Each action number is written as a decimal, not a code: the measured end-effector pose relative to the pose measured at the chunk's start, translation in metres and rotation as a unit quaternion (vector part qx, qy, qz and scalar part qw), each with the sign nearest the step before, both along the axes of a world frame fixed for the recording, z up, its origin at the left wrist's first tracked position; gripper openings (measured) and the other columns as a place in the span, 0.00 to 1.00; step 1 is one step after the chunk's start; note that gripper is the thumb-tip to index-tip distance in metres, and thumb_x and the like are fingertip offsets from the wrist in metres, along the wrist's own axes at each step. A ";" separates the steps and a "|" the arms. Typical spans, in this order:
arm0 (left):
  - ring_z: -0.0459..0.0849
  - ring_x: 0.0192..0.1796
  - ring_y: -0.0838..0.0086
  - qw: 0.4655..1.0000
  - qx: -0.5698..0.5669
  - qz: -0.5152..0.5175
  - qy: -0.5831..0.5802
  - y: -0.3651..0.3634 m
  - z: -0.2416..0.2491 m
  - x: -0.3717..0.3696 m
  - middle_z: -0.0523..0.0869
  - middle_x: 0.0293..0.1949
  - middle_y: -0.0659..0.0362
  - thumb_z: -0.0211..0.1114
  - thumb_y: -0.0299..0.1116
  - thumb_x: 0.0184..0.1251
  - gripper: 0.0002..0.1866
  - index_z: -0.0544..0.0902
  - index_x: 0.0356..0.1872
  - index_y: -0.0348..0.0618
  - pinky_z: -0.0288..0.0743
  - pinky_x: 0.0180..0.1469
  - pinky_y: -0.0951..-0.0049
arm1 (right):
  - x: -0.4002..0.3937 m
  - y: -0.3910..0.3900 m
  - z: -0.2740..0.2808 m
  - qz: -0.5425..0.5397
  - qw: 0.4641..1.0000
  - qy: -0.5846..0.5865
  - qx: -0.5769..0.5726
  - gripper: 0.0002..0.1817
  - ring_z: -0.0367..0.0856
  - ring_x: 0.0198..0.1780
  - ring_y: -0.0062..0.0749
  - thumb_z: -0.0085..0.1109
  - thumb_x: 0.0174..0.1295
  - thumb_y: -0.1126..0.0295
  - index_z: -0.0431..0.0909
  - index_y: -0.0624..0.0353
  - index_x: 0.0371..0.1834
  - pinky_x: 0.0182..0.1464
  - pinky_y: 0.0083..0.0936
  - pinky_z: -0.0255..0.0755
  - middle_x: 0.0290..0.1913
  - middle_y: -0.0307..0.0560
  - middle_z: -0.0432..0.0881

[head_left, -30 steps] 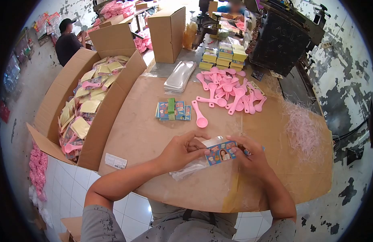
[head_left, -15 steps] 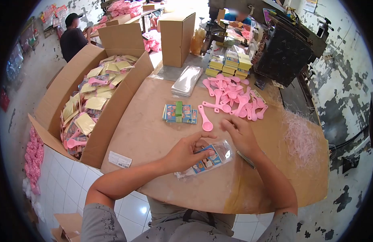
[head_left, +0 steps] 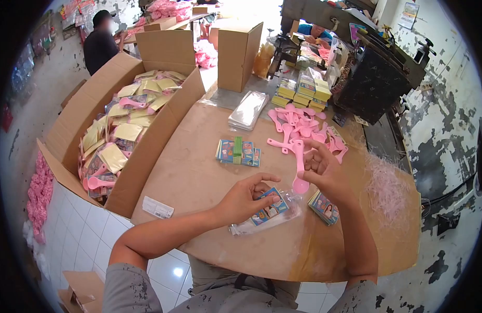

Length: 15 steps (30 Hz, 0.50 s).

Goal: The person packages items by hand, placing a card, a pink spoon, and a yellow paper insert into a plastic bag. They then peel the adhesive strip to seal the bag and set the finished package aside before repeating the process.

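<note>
My left hand (head_left: 251,201) holds a blue printed card (head_left: 272,207) and a clear plastic bag (head_left: 251,225) above the cardboard-covered table. My right hand (head_left: 324,169) pinches a pink spoon (head_left: 300,167), its bowl hanging down beside the bag. Partly under my right wrist lies a small stack of cards (head_left: 323,207). Behind the hands is a heap of pink spoons (head_left: 298,125). A bundle of blue cards (head_left: 239,152) with a green band rests left of the heap. Further back lies a stack of clear bags (head_left: 248,110).
A large open carton (head_left: 165,125) of packed spoons stands at the left. Yellow-edged card stacks (head_left: 303,91), an upright box (head_left: 238,57) and a black machine (head_left: 374,70) are at the back. Shredded plastic (head_left: 387,185) lies right. A person (head_left: 99,47) sits back left, another (head_left: 315,32) behind the machine.
My right hand has taken hold of the pink spoon that lay by the card bundle and moved it right, over the bag's far end. The view has shifted slightly.
</note>
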<state>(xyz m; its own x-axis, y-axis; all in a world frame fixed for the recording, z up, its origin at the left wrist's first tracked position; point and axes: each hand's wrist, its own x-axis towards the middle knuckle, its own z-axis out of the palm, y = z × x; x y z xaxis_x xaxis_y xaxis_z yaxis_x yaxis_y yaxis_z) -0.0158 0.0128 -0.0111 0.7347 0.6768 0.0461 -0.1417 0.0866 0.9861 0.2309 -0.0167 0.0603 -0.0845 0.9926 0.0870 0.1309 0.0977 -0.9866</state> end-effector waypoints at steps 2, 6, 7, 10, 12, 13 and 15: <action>0.85 0.43 0.87 1.000 -0.001 -0.010 0.002 -0.003 -0.003 0.002 0.91 0.44 0.60 0.70 0.29 0.78 0.25 0.74 0.72 0.38 0.75 0.37 0.83 | -0.010 -0.016 0.005 -0.014 0.999 0.044 0.012 0.42 0.81 0.44 0.20 0.68 0.61 0.83 0.61 0.60 0.80 0.44 0.19 0.76 0.48 0.43 0.79; 0.86 0.44 0.87 0.999 -0.014 -0.036 0.025 -0.007 0.008 0.002 0.91 0.48 0.59 0.68 0.27 0.79 0.22 0.78 0.69 0.36 0.76 0.38 0.83 | -0.021 -0.027 -0.005 -0.022 1.000 -0.014 0.012 0.42 0.82 0.43 0.20 0.68 0.62 0.84 0.60 0.57 0.80 0.40 0.17 0.78 0.50 0.43 0.77; 0.86 0.46 0.86 0.999 -0.016 -0.039 0.031 -0.007 0.009 0.002 0.92 0.49 0.59 0.67 0.26 0.79 0.21 0.79 0.69 0.36 0.77 0.39 0.83 | -0.022 -0.028 -0.008 -0.031 0.999 -0.003 0.009 0.41 0.82 0.43 0.20 0.68 0.63 0.84 0.60 0.57 0.80 0.38 0.16 0.79 0.49 0.44 0.77; 0.88 0.50 0.83 0.999 -0.016 -0.036 0.019 -0.007 0.006 0.002 0.91 0.52 0.57 0.66 0.25 0.79 0.18 0.80 0.66 0.34 0.81 0.45 0.82 | -0.030 -0.031 -0.013 -0.069 0.997 0.012 0.046 0.37 0.83 0.41 0.20 0.67 0.64 0.84 0.61 0.58 0.76 0.34 0.16 0.80 0.48 0.44 0.77; 0.88 0.52 0.81 0.999 -0.011 -0.036 0.001 -0.006 -0.001 0.003 0.91 0.53 0.56 0.66 0.25 0.79 0.18 0.80 0.66 0.34 0.83 0.49 0.80 | -0.031 -0.032 -0.014 -0.082 0.994 0.007 0.074 0.34 0.83 0.40 0.20 0.66 0.65 0.84 0.62 0.58 0.73 0.33 0.17 0.80 0.47 0.44 0.78; 0.89 0.53 0.81 0.999 -0.008 -0.037 -0.009 -0.006 -0.003 0.004 0.91 0.54 0.56 0.66 0.25 0.79 0.18 0.80 0.66 0.34 0.84 0.50 0.79 | -0.030 -0.033 -0.014 -0.081 0.993 -0.001 0.082 0.33 0.84 0.39 0.20 0.66 0.66 0.84 0.62 0.59 0.72 0.33 0.17 0.80 0.47 0.44 0.78; 0.89 0.54 0.80 0.999 -0.027 -0.033 -0.002 -0.005 -0.001 0.003 0.91 0.54 0.55 0.67 0.25 0.79 0.19 0.80 0.66 0.33 0.84 0.54 0.78 | -0.025 -0.033 -0.013 -0.073 0.994 -0.011 0.075 0.31 0.84 0.38 0.20 0.65 0.66 0.84 0.63 0.59 0.70 0.33 0.17 0.81 0.46 0.44 0.79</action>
<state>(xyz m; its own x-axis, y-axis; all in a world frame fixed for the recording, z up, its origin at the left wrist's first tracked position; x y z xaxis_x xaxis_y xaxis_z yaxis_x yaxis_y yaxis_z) -0.0128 0.0075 -0.0119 0.7779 0.6282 0.0138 -0.1374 0.1486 0.9793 0.2054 -0.0502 0.0477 0.0564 0.9702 0.2355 0.1751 0.2226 -0.9591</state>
